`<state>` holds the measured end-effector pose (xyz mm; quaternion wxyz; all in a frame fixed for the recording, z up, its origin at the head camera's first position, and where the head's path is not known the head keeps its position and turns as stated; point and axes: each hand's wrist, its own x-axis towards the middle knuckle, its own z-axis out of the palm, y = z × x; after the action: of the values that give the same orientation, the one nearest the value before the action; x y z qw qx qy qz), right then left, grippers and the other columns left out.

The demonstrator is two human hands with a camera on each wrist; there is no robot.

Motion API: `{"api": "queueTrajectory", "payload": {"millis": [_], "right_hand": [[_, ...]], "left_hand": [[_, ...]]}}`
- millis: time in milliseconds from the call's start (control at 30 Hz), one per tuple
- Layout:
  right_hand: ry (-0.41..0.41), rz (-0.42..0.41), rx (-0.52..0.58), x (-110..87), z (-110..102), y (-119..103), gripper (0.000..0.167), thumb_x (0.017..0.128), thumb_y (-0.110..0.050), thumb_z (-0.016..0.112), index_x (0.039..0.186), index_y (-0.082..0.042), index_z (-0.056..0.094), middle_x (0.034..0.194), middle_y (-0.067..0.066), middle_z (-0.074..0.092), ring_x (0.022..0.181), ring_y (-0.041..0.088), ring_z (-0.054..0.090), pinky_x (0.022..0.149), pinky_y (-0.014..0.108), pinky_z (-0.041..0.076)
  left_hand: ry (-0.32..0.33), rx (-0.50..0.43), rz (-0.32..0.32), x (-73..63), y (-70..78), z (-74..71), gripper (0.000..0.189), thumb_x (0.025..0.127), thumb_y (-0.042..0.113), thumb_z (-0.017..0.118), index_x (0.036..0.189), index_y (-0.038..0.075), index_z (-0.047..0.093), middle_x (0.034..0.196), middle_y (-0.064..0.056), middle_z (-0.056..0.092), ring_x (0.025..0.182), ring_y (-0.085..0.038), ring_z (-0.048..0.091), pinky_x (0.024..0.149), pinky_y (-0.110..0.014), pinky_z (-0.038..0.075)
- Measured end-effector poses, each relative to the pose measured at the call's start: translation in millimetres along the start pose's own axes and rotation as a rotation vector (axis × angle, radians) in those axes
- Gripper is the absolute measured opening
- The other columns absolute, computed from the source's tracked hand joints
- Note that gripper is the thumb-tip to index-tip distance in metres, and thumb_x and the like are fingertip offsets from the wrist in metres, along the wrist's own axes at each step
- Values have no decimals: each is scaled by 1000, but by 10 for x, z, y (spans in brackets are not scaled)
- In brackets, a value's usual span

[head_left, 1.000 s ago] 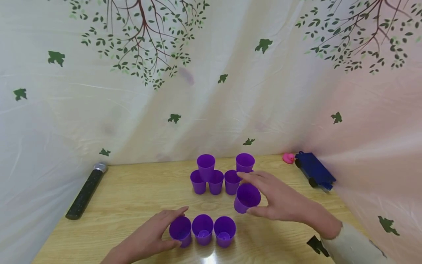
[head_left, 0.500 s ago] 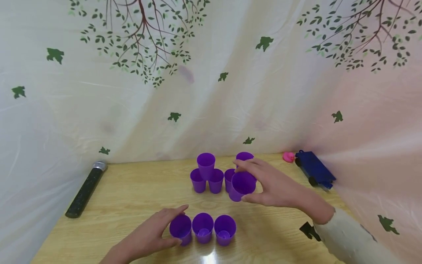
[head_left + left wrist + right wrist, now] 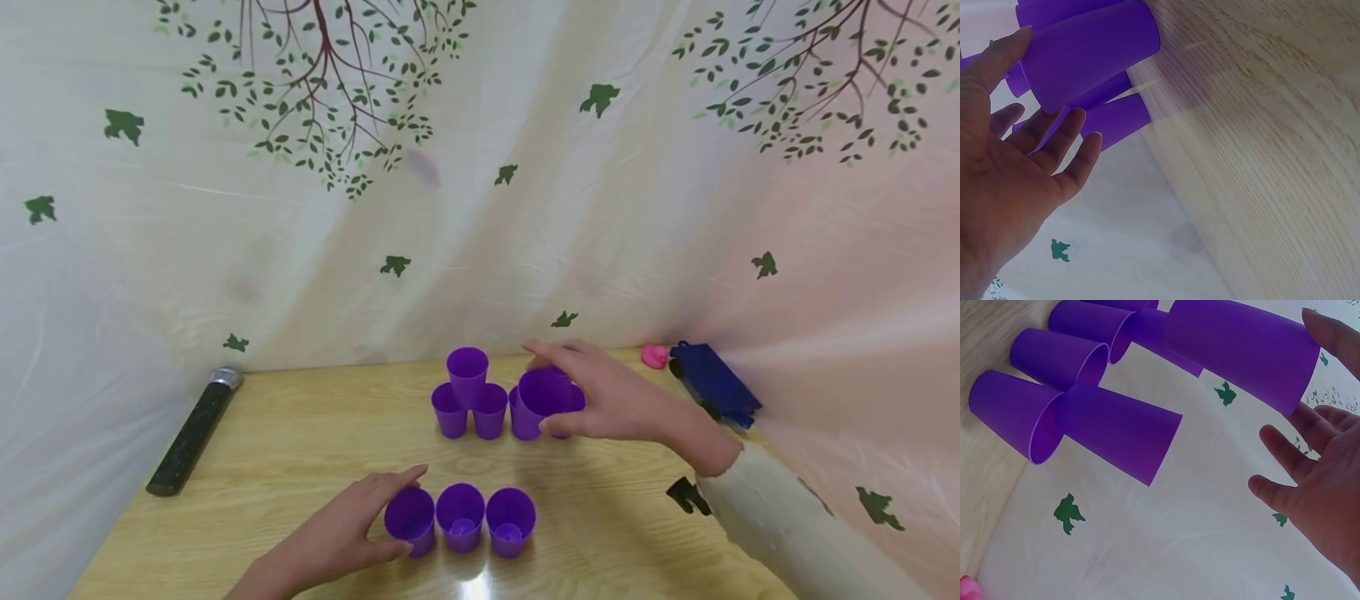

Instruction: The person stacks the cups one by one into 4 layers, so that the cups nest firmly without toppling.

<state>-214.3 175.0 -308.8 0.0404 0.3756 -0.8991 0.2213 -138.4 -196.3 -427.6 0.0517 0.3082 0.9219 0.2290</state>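
Observation:
My right hand (image 3: 615, 396) pinches a purple cup (image 3: 543, 392) near its rim, between thumb and fingers. The cup hangs upright in the air before the back right cup group, hiding most of it in the head view. In the right wrist view an upper cup (image 3: 1122, 428) of that group stands on two lower cups (image 3: 1016, 415). Left of it, another upper cup (image 3: 467, 375) rests on two cups (image 3: 489, 417). My left hand (image 3: 348, 525) holds the leftmost front cup (image 3: 411, 521) at its rim; two more cups (image 3: 511, 525) stand beside it in a row.
A black microphone (image 3: 197, 433) lies at the left of the wooden table (image 3: 322, 433). At the back right are a pink rubber duck (image 3: 654, 357) and a dark blue toy vehicle (image 3: 716, 383). A pale sheet (image 3: 300, 250) with leaf prints hangs behind the table.
My right hand has carried its cup up, away from me and slightly left, until it covers the back right group. My left hand has stayed at the front left cup.

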Motion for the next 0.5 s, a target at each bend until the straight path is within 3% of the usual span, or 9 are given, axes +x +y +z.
{"api": "queueTrajectory", "payload": {"millis": [500], "right_hand": [[-18, 22, 32, 224, -39, 38, 93, 80, -37, 82, 157, -16, 33, 128, -2, 65, 137, 33, 44, 113, 56, 38]], "left_hand": [[-41, -23, -35, 12, -3, -27, 80, 88, 50, 72, 155, 23, 38, 140, 5, 60, 124, -20, 59, 103, -47, 51]]}}
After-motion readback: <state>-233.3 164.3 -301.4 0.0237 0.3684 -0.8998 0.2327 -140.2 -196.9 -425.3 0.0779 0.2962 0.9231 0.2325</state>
